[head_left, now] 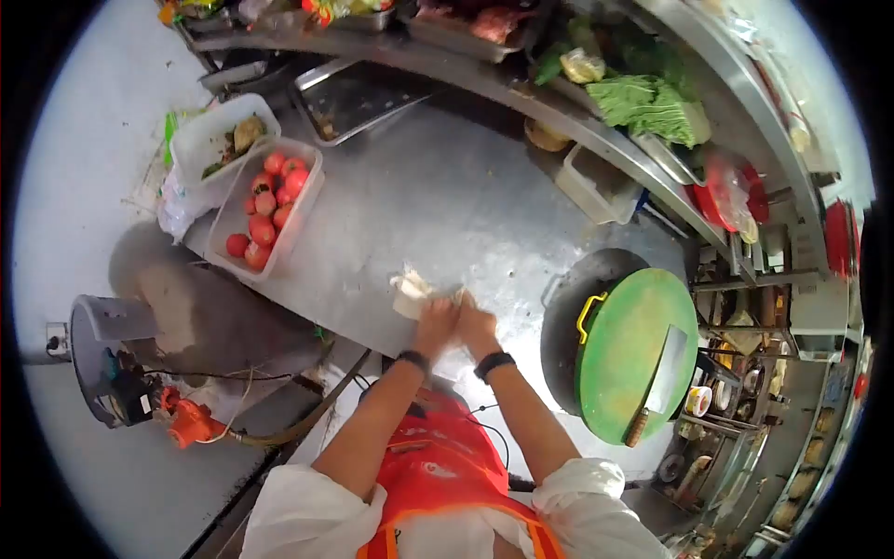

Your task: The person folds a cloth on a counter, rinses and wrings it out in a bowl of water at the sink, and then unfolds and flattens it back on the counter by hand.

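Observation:
A pale, crumpled cloth point(410, 296) lies on the steel worktop point(410, 186) near its front edge. My left hand point(435, 326) is closed on the cloth, which sticks out beyond its fingers. Right beside it, my right hand point(477, 328) is also closed, with a bit of the same pale cloth showing at its fingertips. The two hands are close together, and some fingers are hard to make out. Each wrist wears a dark band.
Left on the worktop, a clear tub point(312, 191) holds several tomatoes beside a white tub point(191, 149). A metal tray point(321, 130) sits behind. At right, a cleaver point(667, 368) rests on a round green chopping board point(619, 373). A shelf point(503, 79) with vegetables overhangs the back.

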Demonstrator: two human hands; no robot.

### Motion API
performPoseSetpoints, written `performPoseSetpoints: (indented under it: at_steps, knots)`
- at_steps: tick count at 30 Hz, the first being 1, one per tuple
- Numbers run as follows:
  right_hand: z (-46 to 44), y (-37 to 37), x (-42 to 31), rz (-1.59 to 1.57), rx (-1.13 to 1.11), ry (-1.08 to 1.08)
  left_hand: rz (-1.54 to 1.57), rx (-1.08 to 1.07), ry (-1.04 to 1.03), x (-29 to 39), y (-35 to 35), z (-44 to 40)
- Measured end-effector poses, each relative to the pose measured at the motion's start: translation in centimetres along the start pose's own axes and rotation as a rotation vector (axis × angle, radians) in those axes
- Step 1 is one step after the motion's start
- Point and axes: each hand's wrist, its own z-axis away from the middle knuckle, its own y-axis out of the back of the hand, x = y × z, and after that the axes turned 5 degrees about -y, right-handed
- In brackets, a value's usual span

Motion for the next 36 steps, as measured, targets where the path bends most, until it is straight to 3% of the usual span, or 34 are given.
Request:
performPoseSetpoints:
  at_steps: [1, 2, 3, 4, 5, 7, 10, 12, 15, 19, 21, 24, 27, 32, 34, 36]
  knots:
    - [0.5, -1.1, 0.3, 0.046, -0.133, -0.111, -0.041, -0.039, 0.014, 0.7, -0.5, 1.2]
    - [1.8, -2.5, 0.9, 0.079, -0.11, -0.091, -0.059, 0.009, -0.017, 1.3, -0.1, 2.6]
    - [2.5, -4.4, 2.0, -0.635, -0.281, -0.435, -0.074, 0.055, -0.05, 1.8, 0.7, 3.7]
    - [3.5, -4.8, 2.0, 0.156, -0.255, -0.003, -0.088, 0.064, -0.062, 2.3, 1.3, 4.4]
    - [4.6, -5.1, 2.1, 0.213, -0.274, 0.009, -0.06, -0.035, -0.007, 2.8, 2.0, 4.9]
    - [5.7, -7.9, 3.5, 0.065, -0.198, 0.025, -0.038, -0.142, 0.05, 3.0, 1.8, 6.2]
    - [7.0, -6.6, 2.9, 0.119, -0.245, 0.037, -0.168, -0.004, 0.06, 2.0, 0.1, 6.4]
    - [7.2, -4.7, 1.9, 0.117, -0.26, 0.037, 0.167, 0.16, 0.278, 1.1, -0.4, 5.4]
    - [5.4, -7.9, 2.6, 0.09, -0.197, 0.085, -0.001, 0.176, 0.274, -1.2, -2.5, 3.9]
    - [0.7, -12.5, 3.4, 0.07, -0.114, 0.146, 0.073, 0.042, 0.321, -2.2, 1.0, 2.3]
    - [1.2, -7.6, 1.6, 0.067, -0.114, 0.086, 0.079, 0.028, 0.313, -3.6, 0.0, 1.4]
    - [1.3, -1.4, -0.1, 0.034, -0.103, -0.001, 0.134, 0.222, 0.223, -5.4, -2.5, 0.8]
    - [-1.6, -0.4, -0.5, -0.182, -0.161, -0.092, 0.193, 0.146, 0.383, -5.9, -3.4, -1.5]
    - [-4.9, 2.8, -2.6, 0.027, -0.118, -0.095, 0.295, 0.159, 0.468, -5.5, 1.7, -3.1]
    - [-6.4, 3.1, -3.3, 0.023, -0.116, -0.063, 0.11, 0.089, 0.54, -6.1, 2.5, -4.4]
    - [-8.4, 2.4, -3.6, 0.084, -0.204, -0.161, 0.122, 0.073, 0.566, -6.5, 3.7, -5.6]
